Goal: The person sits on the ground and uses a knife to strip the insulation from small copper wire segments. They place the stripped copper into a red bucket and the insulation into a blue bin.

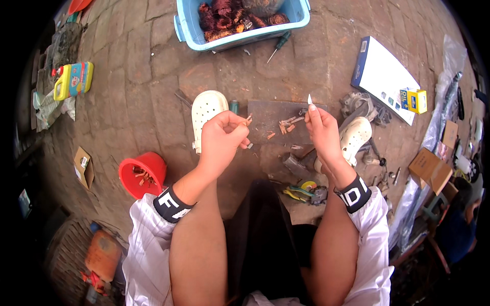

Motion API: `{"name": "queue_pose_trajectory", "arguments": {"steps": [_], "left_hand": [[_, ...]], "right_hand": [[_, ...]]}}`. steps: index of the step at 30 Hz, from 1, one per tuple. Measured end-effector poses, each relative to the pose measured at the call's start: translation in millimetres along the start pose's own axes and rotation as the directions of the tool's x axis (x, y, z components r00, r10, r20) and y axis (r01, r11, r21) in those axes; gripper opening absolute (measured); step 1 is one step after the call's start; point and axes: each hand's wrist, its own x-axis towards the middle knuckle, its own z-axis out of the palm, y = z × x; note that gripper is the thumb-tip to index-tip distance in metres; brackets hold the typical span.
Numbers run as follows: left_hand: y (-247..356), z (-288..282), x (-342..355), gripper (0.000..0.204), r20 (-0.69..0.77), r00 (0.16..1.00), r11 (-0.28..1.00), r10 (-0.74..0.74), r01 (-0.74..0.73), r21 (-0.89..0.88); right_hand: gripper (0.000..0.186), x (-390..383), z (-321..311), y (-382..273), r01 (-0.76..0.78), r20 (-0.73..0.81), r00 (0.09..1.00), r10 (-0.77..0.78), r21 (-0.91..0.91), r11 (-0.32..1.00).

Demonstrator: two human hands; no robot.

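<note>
Nearest in, both forearms come up from the lower edge, white sleeves w/ black cuffs, knees apart so the work sits between them over the brick floor [138, 61].

Left hand [220, 138]: grip curled shut, fingertips pinching a small copper-coloured piece [248, 120] that sticks out toward the right hand, held up off the ground, probably so it can be worked on at eye level.

Right hand [322, 127]: grip closed too, thumb and fingers around a thin pale blade [309, 98], point up and tilted a bit toward the left hand. Hands near, not touching.

Just below the right wrist: yellow-handled pliers [295, 193] and other small tools, parked within reach.

Left of the left forearm, a red bowl [143, 173] w/ a few copper scraps inside; looks like a catch bin kept close.

Beyond the hands, a dark flat slab [270, 109] on the floor w/ copper offcuts [287, 125] scattered on it, apparently the cutting surface. White clogs flank it: left clog [206, 109], right clog [354, 137].

Farther: screwdriver [278, 45] beside a blue tub [190, 31] filled w/ copper wire coils [222, 14]. Right, a white-and-blue flat box [383, 74] w/ a small yellow box [416, 99] on it. Far left, a yellow jug [74, 80].
</note>
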Motion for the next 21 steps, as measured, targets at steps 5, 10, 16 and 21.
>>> {"name": "queue_pose_trajectory", "arguments": {"steps": [5, 10, 16, 21], "left_hand": [[-2, 8, 3, 0.009, 0.127, 0.992, 0.999, -0.003, 0.007, -0.034], [3, 13, -3, 0.008, 0.178, 0.984, 1.0, 0.013, -0.01, -0.015], [2, 15, -5, 0.006, 0.216, 0.976, 1.0, 0.027, -0.024, -0.018], [5, 15, -7, 0.006, 0.196, 0.98, 1.0, 0.021, -0.017, -0.023]], "right_hand": [[0.036, -32, 14, -27, 0.111, 0.304, 0.949, -0.077, -0.097, 0.989], [0.034, -33, 28, -35, 0.187, 0.464, 0.88, -0.097, -0.152, 0.971], [0.034, -33, 29, -37, 0.162, 0.444, 0.894, -0.066, -0.183, 0.97], [0.034, -32, 29, -37, 0.137, 0.456, 0.888, -0.049, -0.162, 0.977]]}}
